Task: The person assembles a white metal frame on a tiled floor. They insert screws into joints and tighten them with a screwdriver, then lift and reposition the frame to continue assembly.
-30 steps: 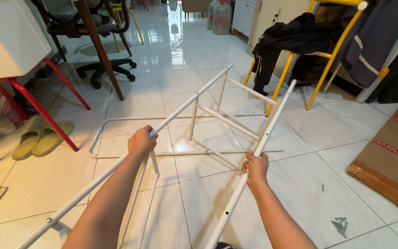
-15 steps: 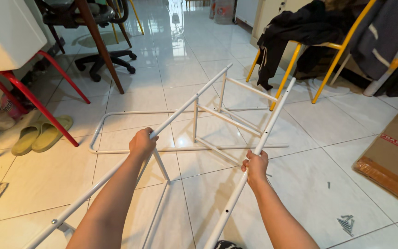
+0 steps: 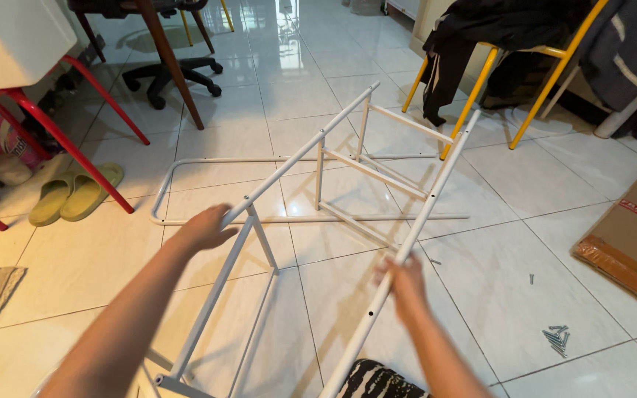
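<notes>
Your left hand (image 3: 206, 228) rests open against 1 rail of the white frame (image 3: 348, 184); your right hand (image 3: 405, 286) wraps the other rail. 2 grips keep the frame tilted above the floor (image 3: 481, 221), far end down. Screws (image 3: 557, 339) lie nearby.

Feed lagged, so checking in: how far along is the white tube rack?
Done: crossbars already join two long white rails. In hand: left hand on the left rail, right hand on the right rail. Left: U-shaped tube lies loose; screws unused on the floor.
</notes>
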